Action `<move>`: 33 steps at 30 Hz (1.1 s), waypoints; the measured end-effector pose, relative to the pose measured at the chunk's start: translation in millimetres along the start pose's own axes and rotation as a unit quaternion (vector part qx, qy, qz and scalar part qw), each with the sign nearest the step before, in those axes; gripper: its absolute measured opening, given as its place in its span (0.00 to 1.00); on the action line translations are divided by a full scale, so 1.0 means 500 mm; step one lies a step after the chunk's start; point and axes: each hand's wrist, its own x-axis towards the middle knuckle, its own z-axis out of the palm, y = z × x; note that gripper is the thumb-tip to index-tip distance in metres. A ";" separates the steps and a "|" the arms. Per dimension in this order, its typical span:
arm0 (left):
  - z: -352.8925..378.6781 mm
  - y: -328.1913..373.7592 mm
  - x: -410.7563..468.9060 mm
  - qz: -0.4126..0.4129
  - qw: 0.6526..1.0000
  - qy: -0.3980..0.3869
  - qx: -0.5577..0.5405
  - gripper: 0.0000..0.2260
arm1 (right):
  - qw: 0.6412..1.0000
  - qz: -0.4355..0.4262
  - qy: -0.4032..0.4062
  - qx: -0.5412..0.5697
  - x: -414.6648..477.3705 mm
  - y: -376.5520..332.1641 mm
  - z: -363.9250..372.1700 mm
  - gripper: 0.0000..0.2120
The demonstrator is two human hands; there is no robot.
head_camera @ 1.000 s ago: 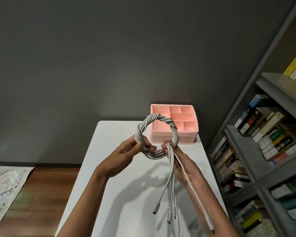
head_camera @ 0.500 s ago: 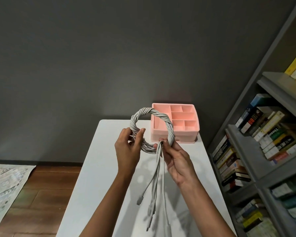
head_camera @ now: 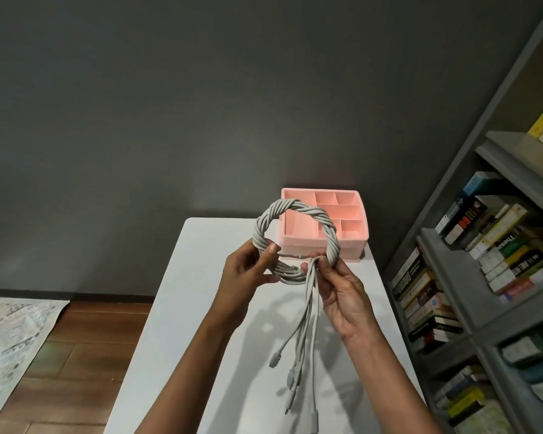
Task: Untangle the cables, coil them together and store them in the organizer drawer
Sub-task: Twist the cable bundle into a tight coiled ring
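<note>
Home study or living room: grey bookshelf (head_camera: 470, 311) packed with books (head_camera: 496, 245), wooden floor (head_camera: 85, 349), patterned rug (head_camera: 10, 339), white counter (head_camera: 201, 308).

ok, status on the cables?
Both busy: left grip holds coil, right grip pinches it at the loose ends. Coil twisted, held above table, ends dangling. Behind it the organizer, nothing between.

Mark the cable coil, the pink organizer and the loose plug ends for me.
cable coil (head_camera: 295, 204), head view, top of the twisted loop
pink organizer (head_camera: 353, 249), head view, its front wall
loose plug ends (head_camera: 274, 360), head view, the leftmost connector
</note>
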 end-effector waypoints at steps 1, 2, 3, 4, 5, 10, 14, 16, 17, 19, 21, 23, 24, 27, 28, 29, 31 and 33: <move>0.000 0.003 -0.001 -0.004 1.000 -0.023 -0.010 0.05 | 1.000 0.000 0.003 0.000 0.001 -0.002 -0.003 0.13; -0.002 0.006 -0.003 -0.007 0.999 -0.046 -0.019 0.06 | 1.000 -0.001 0.004 0.000 0.001 -0.005 -0.004 0.13; -0.004 0.008 -0.004 -0.010 0.997 -0.068 -0.026 0.06 | 1.000 -0.002 0.005 0.000 0.002 -0.008 -0.005 0.13; -0.007 0.008 -0.006 -0.011 0.995 -0.089 -0.031 0.05 | 1.000 -0.004 0.005 -0.001 0.002 -0.011 -0.006 0.13; -0.011 0.009 -0.007 -0.010 0.994 -0.108 -0.031 0.04 | 1.000 -0.006 0.004 -0.005 0.003 -0.014 -0.007 0.13; -0.023 0.001 0.005 0.024 0.990 -0.121 0.065 0.11 | 1.000 -0.005 -0.006 -0.030 0.003 -0.024 -0.005 0.12; -0.024 -0.002 0.017 0.089 0.976 -0.077 0.184 0.09 | 1.000 0.008 0.001 -0.025 0.003 -0.020 -0.008 0.14; -0.028 -0.006 0.017 0.130 0.964 -0.058 0.224 0.10 | 1.000 0.011 0.002 -0.025 0.004 -0.020 -0.009 0.14; -0.028 -0.008 0.015 0.150 0.960 -0.044 0.233 0.10 | 1.000 0.012 -0.001 -0.029 0.004 -0.021 -0.007 0.14; -0.024 -0.016 0.013 0.182 0.956 -0.009 0.230 0.11 | 0.999 0.015 -0.012 -0.043 0.003 -0.021 -0.001 0.13; -0.017 -0.022 0.016 0.203 0.953 0.030 0.224 0.13 | 0.998 0.017 -0.021 -0.051 0.001 -0.020 0.007 0.12; -0.012 -0.026 0.021 0.240 0.935 0.069 0.253 0.13 | 0.998 0.019 -0.025 -0.049 0.000 -0.021 0.013 0.12; -0.009 -0.028 0.023 0.257 0.924 0.085 0.270 0.13 | 0.998 0.020 -0.027 -0.048 -0.001 -0.022 0.016 0.13; -0.004 -0.029 0.025 0.251 0.929 0.112 0.249 0.12 | 0.998 0.020 -0.031 -0.055 -0.002 -0.026 0.023 0.17; -0.004 -0.031 0.025 0.240 0.935 0.115 0.235 0.12 | 0.998 0.021 -0.031 -0.057 -0.002 -0.028 0.024 0.19; -0.004 -0.032 0.024 0.229 0.940 0.117 0.223 0.11 | 0.998 0.020 -0.031 -0.058 -0.002 -0.031 0.024 0.18; -0.005 -0.037 0.021 0.202 0.951 0.106 0.210 0.10 | 0.997 0.017 -0.031 -0.061 0.000 -0.035 0.023 0.14; -0.001 -0.043 0.017 0.178 0.959 0.087 0.201 0.09 | 0.998 0.017 -0.029 -0.053 0.002 -0.036 0.023 0.13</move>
